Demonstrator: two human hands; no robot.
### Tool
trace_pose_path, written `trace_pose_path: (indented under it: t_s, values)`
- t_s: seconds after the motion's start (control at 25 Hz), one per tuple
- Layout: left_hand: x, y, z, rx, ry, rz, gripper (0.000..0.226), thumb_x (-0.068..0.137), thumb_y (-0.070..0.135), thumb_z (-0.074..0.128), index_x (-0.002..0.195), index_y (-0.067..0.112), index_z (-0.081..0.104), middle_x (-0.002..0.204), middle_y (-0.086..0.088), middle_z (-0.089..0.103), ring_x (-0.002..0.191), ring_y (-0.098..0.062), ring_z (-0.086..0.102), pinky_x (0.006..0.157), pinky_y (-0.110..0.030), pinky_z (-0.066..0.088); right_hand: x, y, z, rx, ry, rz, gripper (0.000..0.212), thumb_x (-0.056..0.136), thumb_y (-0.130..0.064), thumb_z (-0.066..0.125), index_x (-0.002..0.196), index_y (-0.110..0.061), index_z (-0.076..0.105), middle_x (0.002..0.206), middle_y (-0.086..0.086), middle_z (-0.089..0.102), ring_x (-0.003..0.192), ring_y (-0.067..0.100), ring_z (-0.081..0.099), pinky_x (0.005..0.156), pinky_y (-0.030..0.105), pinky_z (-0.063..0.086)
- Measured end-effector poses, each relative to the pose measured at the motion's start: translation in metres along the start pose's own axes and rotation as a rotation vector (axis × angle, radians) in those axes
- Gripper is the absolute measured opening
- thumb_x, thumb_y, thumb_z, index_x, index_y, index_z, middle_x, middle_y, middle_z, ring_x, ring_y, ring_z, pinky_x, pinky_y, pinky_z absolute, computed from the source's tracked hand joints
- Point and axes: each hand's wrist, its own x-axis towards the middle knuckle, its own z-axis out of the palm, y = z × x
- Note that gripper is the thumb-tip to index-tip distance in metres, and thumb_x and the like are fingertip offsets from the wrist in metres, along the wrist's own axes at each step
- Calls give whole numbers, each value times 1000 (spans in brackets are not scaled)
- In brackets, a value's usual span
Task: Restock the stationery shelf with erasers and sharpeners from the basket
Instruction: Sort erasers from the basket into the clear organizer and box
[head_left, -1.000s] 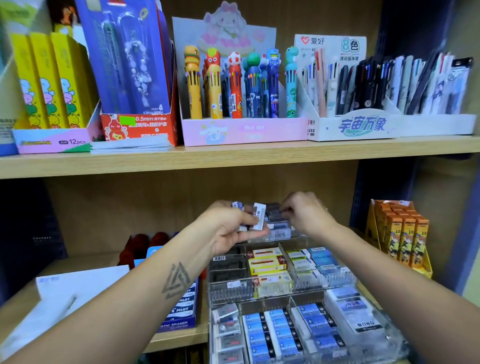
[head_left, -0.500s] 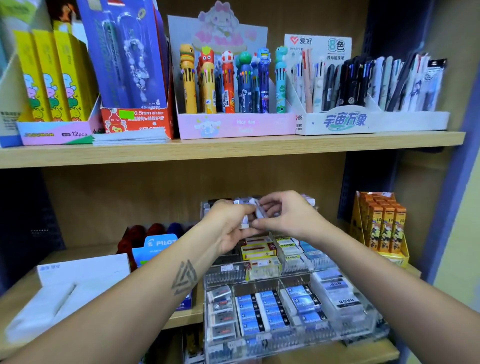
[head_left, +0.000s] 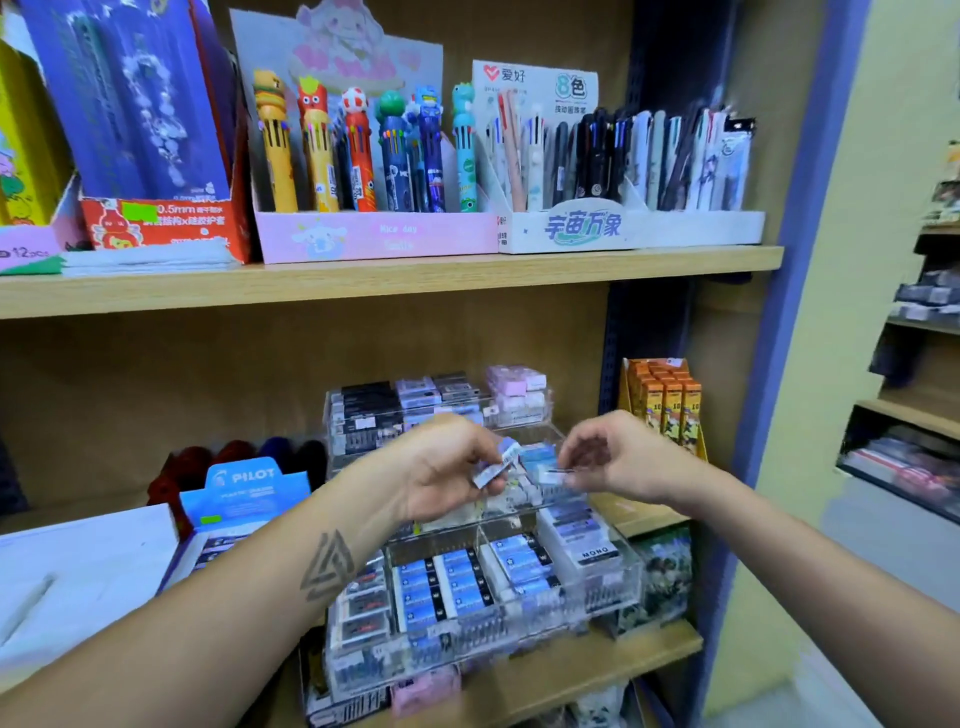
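- Hands meet above the middle tier of a clear acrylic eraser display (head_left: 631, 577) that stands on the lower shelf (head_left: 649, 649), toward its right end.
- Left hand (head_left: 441, 467) has its fingers curled, pinching a small sleeved eraser (head_left: 496, 465) tilted on a slant; the forearm carries a triangle tattoo (head_left: 328, 566).
- Right hand (head_left: 618, 457) pinches a second eraser (head_left: 556, 475), a flat white block held level, just beside the first.
- Front tier of the display holds rows of blue-sleeved erasers (head_left: 457, 582), a stack of white MONO erasers (head_left: 587, 540) at its right end and dark-sleeved ones at its left.
- Back tier holds black-sleeved erasers (head_left: 363, 410) and pale pink ones (head_left: 517, 387).
- Left of the display sits a blue PILOT carton (head_left: 244, 493); right of it, an orange box of slim packets (head_left: 667, 400).
- Upper shelf (head_left: 389, 280) carries a pink tray of character-topped multicolour pens (head_left: 363, 150) and a white tray (head_left: 623, 228) of slim pens.
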Motion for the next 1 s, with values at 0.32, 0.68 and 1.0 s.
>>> trace_pose_path:
  t_s: [0.32, 0.68, 1.0]
  values:
    - [-1, -30, 31, 206, 45, 74, 37, 78, -23, 66, 112, -12, 55, 102, -32, 61, 81, -35, 70, 81, -44, 60, -33, 20, 0, -242, -135, -8, 12, 77, -21, 84, 84, -24, 75, 83, -12, 74, 77, -2, 66, 69, 16, 50]
    - [2, -49, 36, 567, 147, 231, 29, 71, -6, 82, 97, 4, 74, 93, -8, 70, 61, -10, 58, 63, -23, 52, -43, 25, 17, -257, -84, -30, 12, 73, -24, 87, 76, -25, 75, 91, -12, 66, 86, 3, 60, 77, 26, 52]
    - [4, -56, 43, 678, 213, 343, 34, 71, 11, 89, 99, 14, 70, 86, -5, 75, 69, -16, 69, 73, -33, 58, -41, 22, 7, -32, -18, -18, 38, 75, -20, 86, 110, -23, 70, 97, -11, 71, 88, 3, 67, 81, 23, 57]
